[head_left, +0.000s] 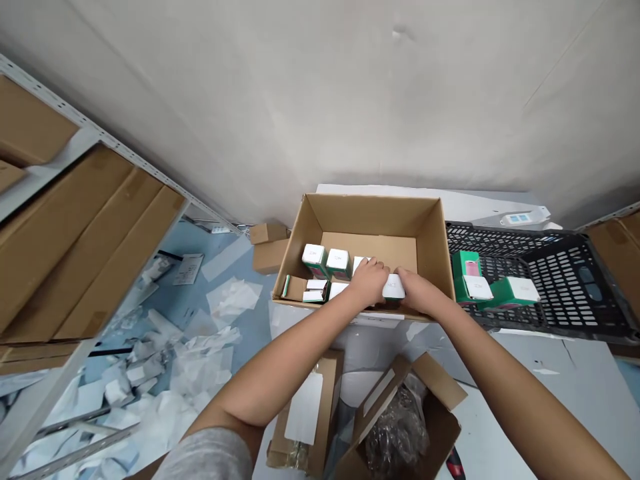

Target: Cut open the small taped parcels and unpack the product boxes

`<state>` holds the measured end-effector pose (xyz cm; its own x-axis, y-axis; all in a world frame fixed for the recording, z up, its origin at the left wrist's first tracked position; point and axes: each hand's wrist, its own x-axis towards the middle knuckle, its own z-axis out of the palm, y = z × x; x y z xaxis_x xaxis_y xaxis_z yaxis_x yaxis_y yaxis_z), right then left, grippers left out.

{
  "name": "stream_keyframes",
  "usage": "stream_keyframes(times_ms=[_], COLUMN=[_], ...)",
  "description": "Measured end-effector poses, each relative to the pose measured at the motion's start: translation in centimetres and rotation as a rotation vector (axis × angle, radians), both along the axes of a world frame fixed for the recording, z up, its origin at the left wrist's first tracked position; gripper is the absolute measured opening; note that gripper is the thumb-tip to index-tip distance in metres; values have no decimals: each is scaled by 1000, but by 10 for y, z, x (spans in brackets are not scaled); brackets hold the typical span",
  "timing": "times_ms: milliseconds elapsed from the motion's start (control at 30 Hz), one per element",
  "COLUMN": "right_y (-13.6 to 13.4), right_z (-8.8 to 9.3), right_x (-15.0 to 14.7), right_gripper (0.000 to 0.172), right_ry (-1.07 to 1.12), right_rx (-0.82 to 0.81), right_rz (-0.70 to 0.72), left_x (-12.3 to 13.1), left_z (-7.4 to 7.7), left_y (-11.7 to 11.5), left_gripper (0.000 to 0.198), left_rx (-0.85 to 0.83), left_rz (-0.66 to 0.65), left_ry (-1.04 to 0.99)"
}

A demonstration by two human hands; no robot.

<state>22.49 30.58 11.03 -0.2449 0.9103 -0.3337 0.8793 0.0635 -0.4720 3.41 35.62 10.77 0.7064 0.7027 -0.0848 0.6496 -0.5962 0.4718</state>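
Note:
A large open cardboard box (370, 207) holds several small green-and-white cartons, such as the upright carton (315, 257) at its left. My right hand (414, 291) is inside near the right wall, with its fingers closed around the side of a white-topped carton (394, 287). Beside it, my left hand (370, 280) has its fingers curled down among the cartons, close to another white-topped carton (361, 262). What the left fingertips grip is hidden. One carton at the near left (315, 291) has its end flaps raised.
A black plastic crate (565, 280) stands right of the box, with a few green-and-white cartons (517, 291) in it. Nearer me are a taped cardboard box (327, 373) and an open one (450, 433) with clear plastic wrap. Shelving with brown boxes (90, 233) rises at left; packing scraps (200, 360) litter the floor.

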Motion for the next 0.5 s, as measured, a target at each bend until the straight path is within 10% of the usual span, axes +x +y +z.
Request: stream_keyframes(times_ms=[167,500], right_y=[3,-5], right_z=[-25,-37], right_x=[-3,1], right_gripper=[57,49], right_ry=[21,1], right_rx=[-84,-166], right_rz=[47,86], left_x=[1,0], left_z=[-19,-9], left_y=[1,-9], left_gripper=[54,36], left_rx=[45,73], left_rz=[-100,-217], left_ry=[144,366])
